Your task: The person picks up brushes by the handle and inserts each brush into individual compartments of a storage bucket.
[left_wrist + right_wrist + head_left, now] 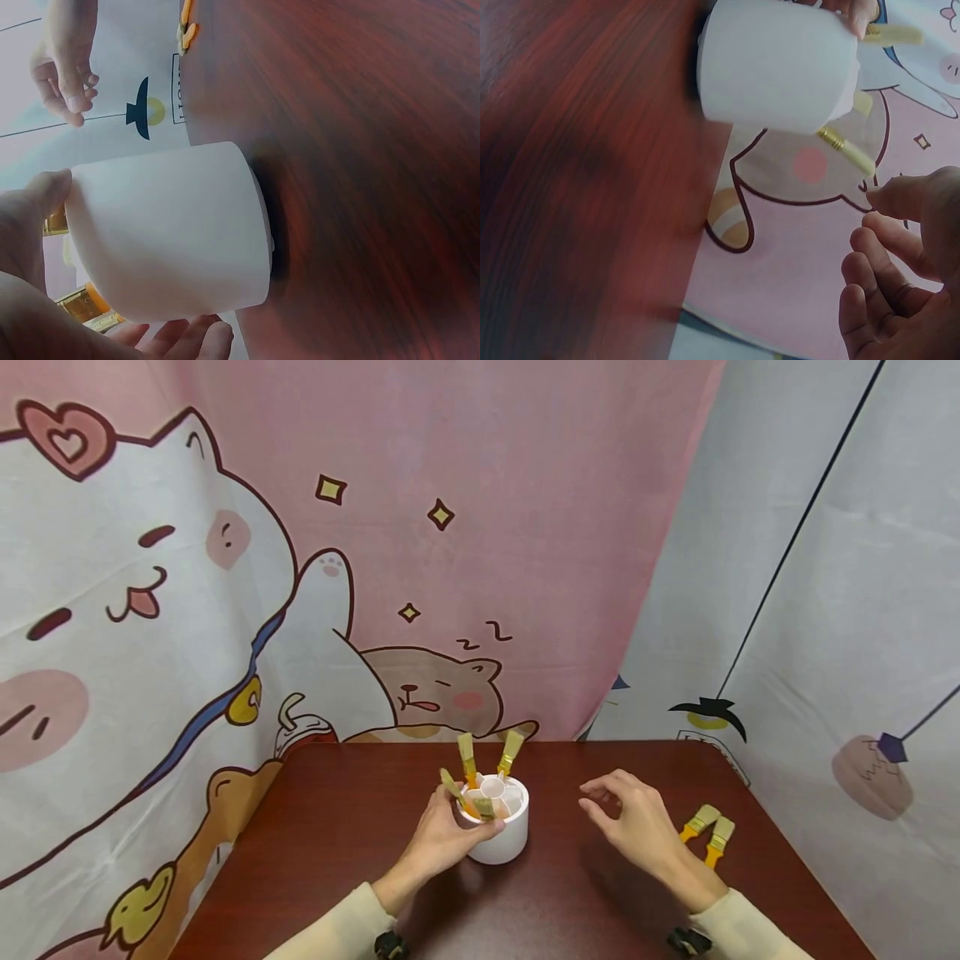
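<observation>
A white round brush holder with a divided top stands on the table. Several flat paintbrushes with pale bristles and orange handles stand in its compartments, leaning outward. My left hand grips the holder's near left side, thumb at the rim in front and fingers round the back; the left wrist view shows the holder between thumb and fingers. To the right of the holder, apart from it, my right hand hovers with fingers loosely bent. Nothing is between its fingers in the right wrist view.
Two more paintbrushes lie side by side on the right of the dark red-brown table, beyond my right wrist. A cartoon-printed cloth hangs behind the table and along its sides.
</observation>
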Demonstrator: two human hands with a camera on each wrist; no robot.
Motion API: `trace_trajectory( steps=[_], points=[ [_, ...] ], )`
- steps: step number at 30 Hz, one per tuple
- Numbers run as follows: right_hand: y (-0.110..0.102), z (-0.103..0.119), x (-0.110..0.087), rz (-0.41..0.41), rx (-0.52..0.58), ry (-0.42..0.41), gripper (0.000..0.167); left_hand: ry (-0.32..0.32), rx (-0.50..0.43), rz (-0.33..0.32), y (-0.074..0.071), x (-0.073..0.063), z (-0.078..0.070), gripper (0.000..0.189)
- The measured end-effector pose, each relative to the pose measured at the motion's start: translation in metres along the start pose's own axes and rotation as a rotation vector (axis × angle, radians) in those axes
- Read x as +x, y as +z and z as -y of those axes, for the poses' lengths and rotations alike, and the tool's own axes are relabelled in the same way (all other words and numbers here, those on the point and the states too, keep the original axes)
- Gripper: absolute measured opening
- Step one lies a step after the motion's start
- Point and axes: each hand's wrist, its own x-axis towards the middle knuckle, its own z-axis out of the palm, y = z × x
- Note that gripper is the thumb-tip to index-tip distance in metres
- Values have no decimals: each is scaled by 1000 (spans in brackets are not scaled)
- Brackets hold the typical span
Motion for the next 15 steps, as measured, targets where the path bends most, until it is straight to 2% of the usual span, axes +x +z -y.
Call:
trace_trajectory(
  steps=[8, 15],
  points=[
    [-10, -17, -6, -17, -21, 33, 25, 18, -83, 56, -7, 2, 2, 99],
    [-18, -32, -13, -8, -48, 68, 21, 5, -104, 136, -14, 7, 5, 98]
  ],
)
